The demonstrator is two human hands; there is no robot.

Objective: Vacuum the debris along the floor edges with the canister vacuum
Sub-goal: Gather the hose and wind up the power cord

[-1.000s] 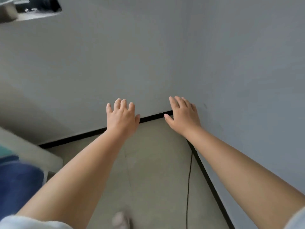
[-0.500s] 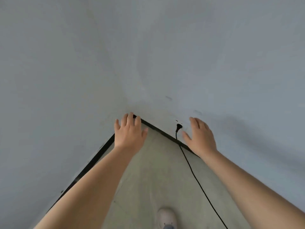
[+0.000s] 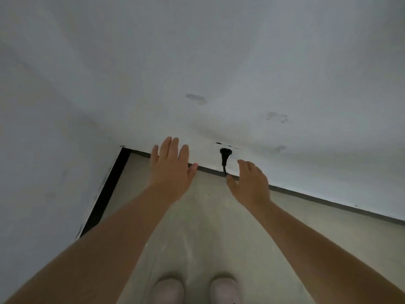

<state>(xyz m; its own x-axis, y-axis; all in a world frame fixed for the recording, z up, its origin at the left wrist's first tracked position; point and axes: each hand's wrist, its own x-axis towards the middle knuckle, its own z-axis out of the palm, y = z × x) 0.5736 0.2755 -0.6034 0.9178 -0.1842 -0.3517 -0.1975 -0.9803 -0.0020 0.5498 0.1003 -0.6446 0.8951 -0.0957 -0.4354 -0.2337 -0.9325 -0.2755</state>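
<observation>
Plug now nearer right grip.

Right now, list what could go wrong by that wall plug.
1. The right hand is open beside the black plug in the wall; a pull on its cord rather than the plug body could strain it.
2. Both shoes stand close to the wall, so the cord, hidden below the hand, might snag a foot.

We are turning right from the corner, facing the black plug squarely. Our right hand is nearing it. Both shoes are showing now.
</observation>
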